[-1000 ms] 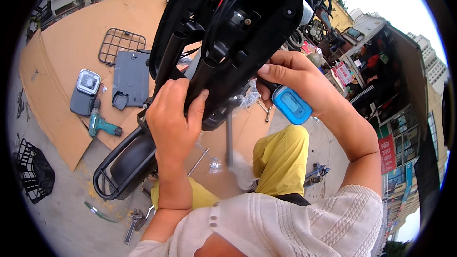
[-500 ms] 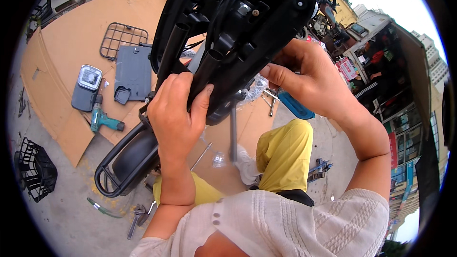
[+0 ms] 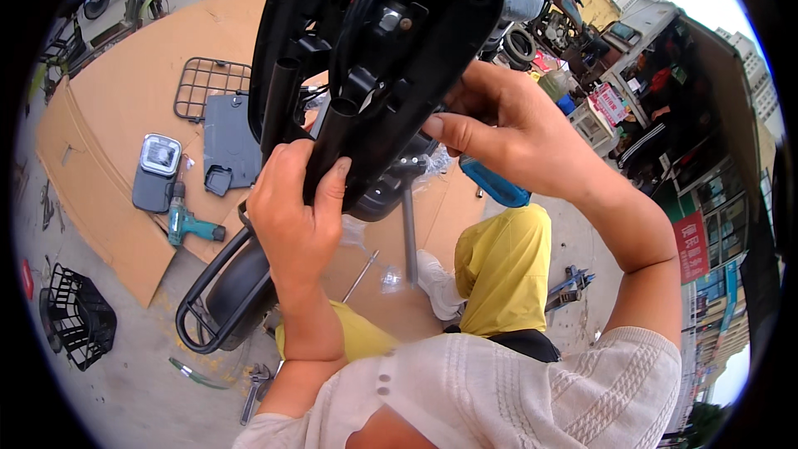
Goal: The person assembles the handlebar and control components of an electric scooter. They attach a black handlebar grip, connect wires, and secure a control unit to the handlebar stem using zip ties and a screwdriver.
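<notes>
A black moulded shell (image 3: 449,17) of a two-wheeler, with cables and bolts showing inside it, stands tilted in front of me. My left hand (image 3: 295,195) is closed around the lower part of a black metal tube (image 3: 335,137), its thumb lying along it. My right hand (image 3: 495,125) is at the shell's right edge, with thumb and fingers curled together; the fingertips are partly hidden behind the shell. Below that palm a blue translucent tool handle (image 3: 496,185) sticks out, apparently held by the curled fingers; its other end is out of sight.
Cardboard (image 3: 108,108) covers the ground with a wire rack (image 3: 212,87), a grey panel (image 3: 233,137), a headlamp (image 3: 160,155) and a cordless drill (image 3: 191,223). A black wheel (image 3: 241,295) lies below the tubes. A black basket (image 3: 79,316) and a wrench (image 3: 252,395) are at left.
The shell has shifted left and slightly down in view, both hands moving with it. The blue handle has moved left along with my right hand. Both hands keep the same grip.
</notes>
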Available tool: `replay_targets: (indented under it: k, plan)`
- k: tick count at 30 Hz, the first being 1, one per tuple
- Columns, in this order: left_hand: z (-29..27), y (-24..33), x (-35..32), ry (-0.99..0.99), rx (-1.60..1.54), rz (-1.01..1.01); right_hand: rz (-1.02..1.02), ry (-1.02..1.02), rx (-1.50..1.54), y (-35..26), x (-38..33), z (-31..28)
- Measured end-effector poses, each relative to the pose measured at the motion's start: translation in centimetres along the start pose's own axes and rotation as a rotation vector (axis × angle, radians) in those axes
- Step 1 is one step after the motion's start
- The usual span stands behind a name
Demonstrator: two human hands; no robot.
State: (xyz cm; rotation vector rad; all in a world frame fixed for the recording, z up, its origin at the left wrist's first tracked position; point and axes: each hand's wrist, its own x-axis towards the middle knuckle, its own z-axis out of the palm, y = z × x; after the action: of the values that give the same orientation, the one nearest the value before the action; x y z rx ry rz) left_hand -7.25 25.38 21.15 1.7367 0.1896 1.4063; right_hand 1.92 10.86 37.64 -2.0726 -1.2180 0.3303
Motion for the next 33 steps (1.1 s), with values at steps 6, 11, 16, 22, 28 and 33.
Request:
replay_targets:
  k: [6, 11, 16, 22, 28, 33]
  plan:
    - [0.0, 0.2, 0.0, 0.038, 0.003, -0.010, 0.068, 0.021, -0.170, 0.7, -1.9, -0.6]
    - [-0.1, 0.3, -0.1, 0.027, -0.014, -0.080, 0.031, 0.019, -0.035, 2.1, -1.7, -1.4]
    - [0.0, 0.2, -0.3, 0.037, -0.041, -0.094, 0.056, -0.037, 0.105, 2.7, -1.9, -1.4]
    - [0.4, 0.3, -0.3, 0.061, -0.076, -0.089, 0.057, -0.101, 0.135, 3.2, -1.3, -1.7]
    - [0.3, 0.1, -0.3, 0.059, -0.065, -0.054, 0.057, -0.121, 0.086, 2.5, -0.9, -1.7]
    - [0.2, 0.2, -0.1, 0.057, -0.062, -0.049, 0.052, -0.126, -0.026, 1.4, -0.2, -1.8]
